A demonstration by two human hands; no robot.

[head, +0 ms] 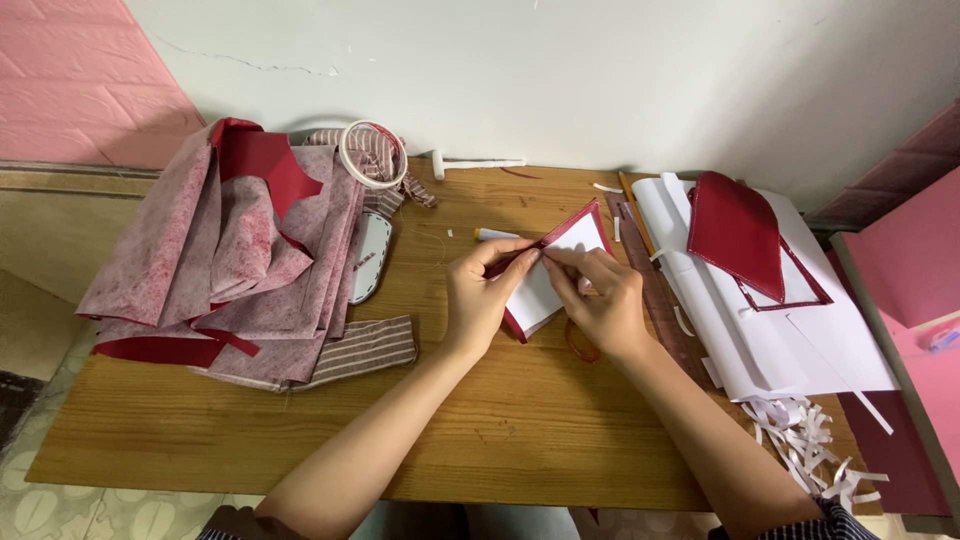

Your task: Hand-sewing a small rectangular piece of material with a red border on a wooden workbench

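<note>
Both hands meet at table centre on a white panel edged in dark red fabric. The left hand and right hand pinch its folded red border, fingertips together. It looks light, thin and bendy; best gripped along the border. Pink fabric lies at nine o'clock.

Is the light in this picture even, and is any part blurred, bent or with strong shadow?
Head view: soft, even light, no glare; the left hand and right hand on the red-edged white piece are sharp, casting only faint shadows on the wooden table; the table edges bow slightly from the wide lens; the paper strips look a little soft.
</note>
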